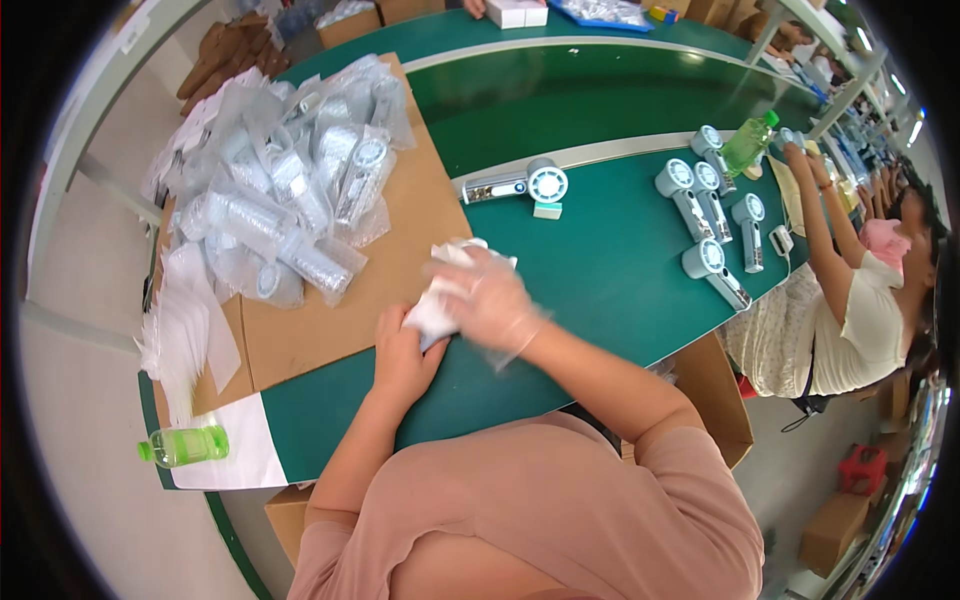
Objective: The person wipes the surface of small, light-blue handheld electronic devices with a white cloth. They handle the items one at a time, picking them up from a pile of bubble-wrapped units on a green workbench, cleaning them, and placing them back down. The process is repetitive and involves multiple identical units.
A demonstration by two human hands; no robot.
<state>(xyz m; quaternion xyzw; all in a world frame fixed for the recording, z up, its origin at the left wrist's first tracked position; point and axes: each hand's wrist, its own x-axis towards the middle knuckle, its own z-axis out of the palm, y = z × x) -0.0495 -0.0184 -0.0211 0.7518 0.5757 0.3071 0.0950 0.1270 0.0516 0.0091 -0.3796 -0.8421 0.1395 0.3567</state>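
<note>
At the front of the table my left hand (400, 355) is closed round a pale thing, mostly hidden under a white cloth (432, 316). My right hand (490, 300), in a thin clear plastic glove and smeared by motion, presses the cloth against it from above. Whether this is paper or fabric, I cannot tell. Just beyond my hands a light blue handheld fan (515, 185) lies on its side, a small white and teal block (547, 211) beside its round head. To the left, bubble-wrapped handheld fans (290, 180) are heaped on a cardboard sheet (310, 335).
Several unwrapped fans (690, 200) lie at the right, near a green bottle (748, 143) and a co-worker (850, 290). White sleeves (190, 330) are stacked at the left. Another green bottle (190, 446) lies on white paper at the front left corner. A green belt (600, 90) runs behind.
</note>
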